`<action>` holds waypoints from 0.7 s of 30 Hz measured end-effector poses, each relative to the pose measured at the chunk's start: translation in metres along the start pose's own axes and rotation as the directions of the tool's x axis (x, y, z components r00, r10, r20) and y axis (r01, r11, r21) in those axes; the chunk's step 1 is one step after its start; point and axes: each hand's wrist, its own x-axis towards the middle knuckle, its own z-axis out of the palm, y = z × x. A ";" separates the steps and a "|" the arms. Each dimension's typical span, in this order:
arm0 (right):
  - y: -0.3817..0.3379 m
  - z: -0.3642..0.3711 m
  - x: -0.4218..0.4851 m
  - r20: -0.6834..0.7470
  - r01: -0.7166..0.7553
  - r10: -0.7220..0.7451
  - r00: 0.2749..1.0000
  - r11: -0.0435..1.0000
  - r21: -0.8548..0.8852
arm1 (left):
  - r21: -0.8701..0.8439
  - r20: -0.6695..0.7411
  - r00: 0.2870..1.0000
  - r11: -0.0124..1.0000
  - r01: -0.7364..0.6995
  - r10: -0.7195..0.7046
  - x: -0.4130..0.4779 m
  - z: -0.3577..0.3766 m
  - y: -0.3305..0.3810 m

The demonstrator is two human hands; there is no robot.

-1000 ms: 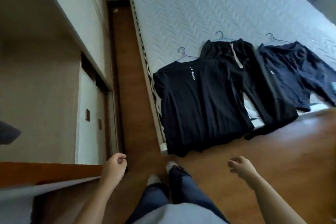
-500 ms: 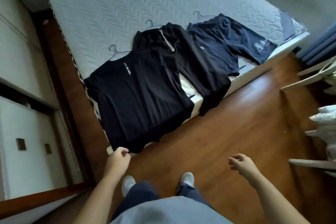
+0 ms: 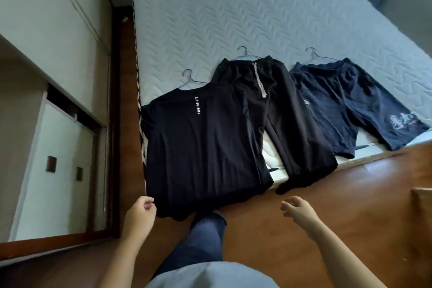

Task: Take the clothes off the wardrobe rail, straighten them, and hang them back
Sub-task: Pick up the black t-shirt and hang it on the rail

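Three garments lie flat on the bed, each on a wire hanger. A black T-shirt with white lettering is on the left, and its hem hangs over the mattress edge. Black drawstring trousers lie in the middle and dark blue printed shorts on the right. My left hand hovers loosely curled right beside the T-shirt's lower left hem corner, with no fabric visible between its fingers. My right hand hangs relaxed over the wooden floor, below the trouser legs, and holds nothing.
The quilted grey mattress fills the upper view. White wardrobe doors and drawer fronts run along the left, across a narrow strip of floor. My legs stand at the bed's foot. A pale furniture edge shows at the right border.
The view has swung back to the left and moved closer to the bed. My left hand stays by the T-shirt hem, and my right hand has lifted slightly.
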 end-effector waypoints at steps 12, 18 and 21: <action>-0.180 0.035 0.173 0.122 0.028 0.012 0.992 0.947 -0.321 | -0.053 -0.043 0.981 0.981 0.188 -0.190 0.221 -0.028 0.084; -0.273 0.055 0.276 0.167 0.154 -0.103 0.981 0.931 -0.331 | -0.037 -0.010 0.978 0.978 0.207 -0.207 0.314 -0.002 0.118; -0.315 0.061 0.336 0.165 0.220 -0.172 0.971 0.913 -0.344 | -0.024 -0.049 0.985 0.986 0.165 -0.166 0.372 0.013 0.130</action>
